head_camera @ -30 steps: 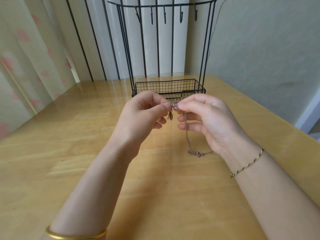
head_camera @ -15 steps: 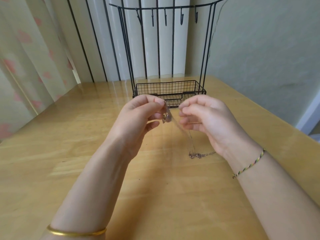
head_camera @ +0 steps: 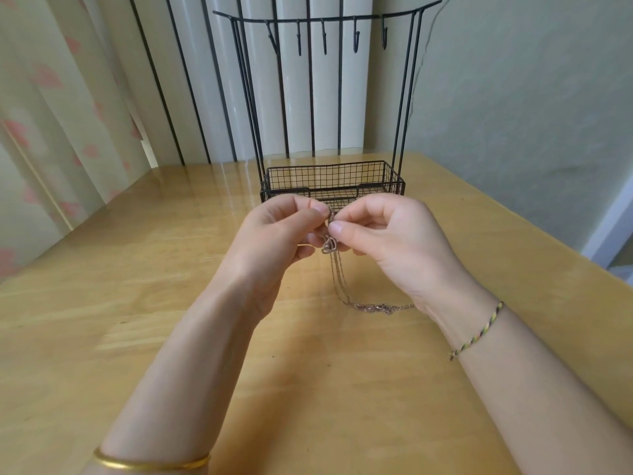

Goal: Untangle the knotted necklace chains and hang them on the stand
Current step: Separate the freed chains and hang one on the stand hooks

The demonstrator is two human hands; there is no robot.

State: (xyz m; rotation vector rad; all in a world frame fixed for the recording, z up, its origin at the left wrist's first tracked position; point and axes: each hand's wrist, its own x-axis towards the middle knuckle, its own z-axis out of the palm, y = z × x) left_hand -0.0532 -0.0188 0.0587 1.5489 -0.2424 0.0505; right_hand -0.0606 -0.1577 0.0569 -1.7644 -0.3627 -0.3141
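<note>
Both hands meet above the middle of the wooden table (head_camera: 137, 337). My left hand (head_camera: 274, 234) and my right hand (head_camera: 387, 241) each pinch the thin rose-gold necklace chains (head_camera: 337, 279) at fingertip level. A small heart-shaped pendant (head_camera: 329, 246) dangles just below the fingertips. From there the chains hang down, and their clasp ends (head_camera: 376, 307) lie on the table under my right wrist. The black wire stand (head_camera: 329, 97) rises behind my hands, with several bare hooks (head_camera: 323, 39) along its top bar.
The stand's mesh basket (head_camera: 332, 180) sits right behind my fingers. A wall runs along the table's right edge, and curtains hang at the left and back. A gold bangle (head_camera: 150, 462) circles my left wrist and a braided cord (head_camera: 476, 332) my right.
My fingertips have come back together on the chains after drawing slightly apart. The pendant now hangs below them, and the chains drop straighter to the table.
</note>
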